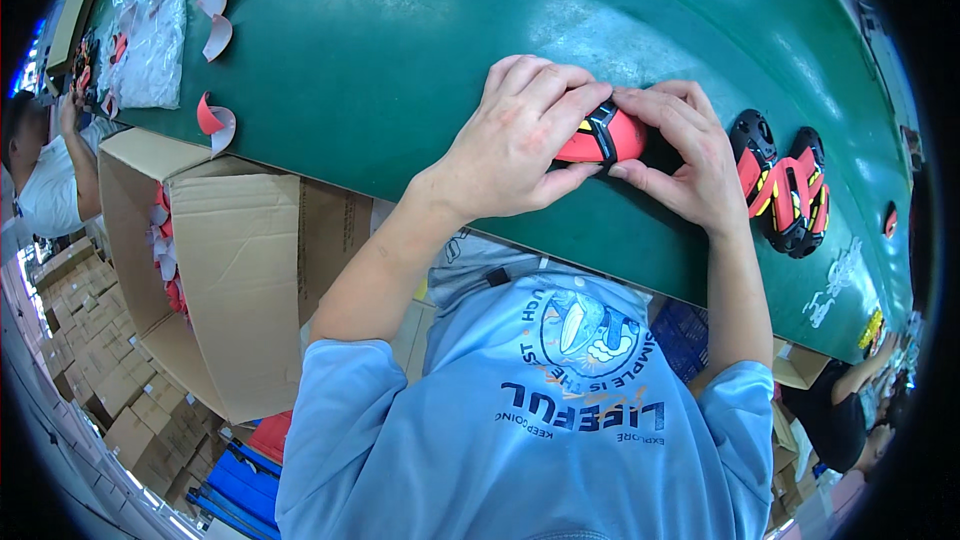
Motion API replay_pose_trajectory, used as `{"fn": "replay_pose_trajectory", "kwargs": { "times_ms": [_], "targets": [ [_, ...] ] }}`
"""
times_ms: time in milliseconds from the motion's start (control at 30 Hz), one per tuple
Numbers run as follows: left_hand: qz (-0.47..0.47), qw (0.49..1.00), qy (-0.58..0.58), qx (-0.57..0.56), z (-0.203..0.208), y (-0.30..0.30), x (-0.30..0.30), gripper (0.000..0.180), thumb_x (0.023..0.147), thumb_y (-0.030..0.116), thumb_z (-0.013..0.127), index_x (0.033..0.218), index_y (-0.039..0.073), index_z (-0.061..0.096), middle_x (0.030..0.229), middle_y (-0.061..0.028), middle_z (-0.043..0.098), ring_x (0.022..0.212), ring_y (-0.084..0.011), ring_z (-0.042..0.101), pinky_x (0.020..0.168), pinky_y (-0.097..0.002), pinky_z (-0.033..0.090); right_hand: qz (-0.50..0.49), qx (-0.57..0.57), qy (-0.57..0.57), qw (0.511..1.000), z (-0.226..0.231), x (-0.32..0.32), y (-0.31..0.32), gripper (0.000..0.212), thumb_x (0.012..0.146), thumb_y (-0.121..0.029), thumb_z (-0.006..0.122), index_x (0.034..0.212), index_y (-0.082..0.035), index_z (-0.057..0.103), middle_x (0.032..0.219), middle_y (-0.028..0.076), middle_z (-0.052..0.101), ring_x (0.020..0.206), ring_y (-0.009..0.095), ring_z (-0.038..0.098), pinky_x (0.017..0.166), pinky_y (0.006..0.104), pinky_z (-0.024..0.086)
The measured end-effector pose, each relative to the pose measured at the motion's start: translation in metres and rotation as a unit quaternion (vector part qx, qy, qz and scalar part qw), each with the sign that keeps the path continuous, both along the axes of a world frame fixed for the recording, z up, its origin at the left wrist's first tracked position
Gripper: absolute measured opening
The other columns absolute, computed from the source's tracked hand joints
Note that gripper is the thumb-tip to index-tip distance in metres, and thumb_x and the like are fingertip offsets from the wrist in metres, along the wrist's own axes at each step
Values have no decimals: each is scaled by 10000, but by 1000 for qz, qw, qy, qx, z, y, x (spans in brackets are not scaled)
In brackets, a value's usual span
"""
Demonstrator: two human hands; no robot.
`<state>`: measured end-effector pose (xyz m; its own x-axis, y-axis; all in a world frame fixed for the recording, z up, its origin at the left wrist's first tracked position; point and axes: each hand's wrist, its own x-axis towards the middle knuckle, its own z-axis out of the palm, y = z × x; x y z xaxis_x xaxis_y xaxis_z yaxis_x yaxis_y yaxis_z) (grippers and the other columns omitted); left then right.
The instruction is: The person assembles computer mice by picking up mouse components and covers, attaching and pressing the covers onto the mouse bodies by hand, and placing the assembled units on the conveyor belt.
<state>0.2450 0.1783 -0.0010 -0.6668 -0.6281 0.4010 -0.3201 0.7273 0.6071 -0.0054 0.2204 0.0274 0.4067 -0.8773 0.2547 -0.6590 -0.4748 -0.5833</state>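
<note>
A rounded red plastic shell [627,137] with black and yellow trim lies between my two hands, at the table's near edge. My left hand [525,135] grips it from the left, its fingers bent over the top and its thumb along the near side. From the right, my right hand [685,145] pinches the other end between thumb and fingers. The shell's underside and part of its left end are hidden. Just right of my right hand sits a cluster of several similar red, black and yellow pieces [785,190].
Curved red-and-white pieces [217,37] and a clear plastic bag [155,40] lie on the green table [400,50] at far left. An open cardboard box [240,280] holding red pieces stands against the near edge. Other people [65,175] sit at both sides.
</note>
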Motion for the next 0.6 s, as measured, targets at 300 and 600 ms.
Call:
{"fn": "replay_pose_trajectory", "kwargs": {
  "times_ms": [300,600],
  "targets": [
    [-12,1000,-6,16,2,-2,0,733,717,218,888,1382,42,634,1328,-136,610,1219,-356,554,1111,-499,387,-27,8,45,999,0,-2,8,680,737,-417,894,1324,-112,736,1246,20,767,971,257,607,896,393,483],
    [-99,987,-38,-119,3,-4,-1,533,828,122,792,1349,84,692,1501,-53,601,1328,-319,565,1105,-484,470,-63,1,67,996,-7,-2,13,664,760,-483,875,1319,-149,744,990,-2,759,841,224,539,804,385,381]
  ]
}}
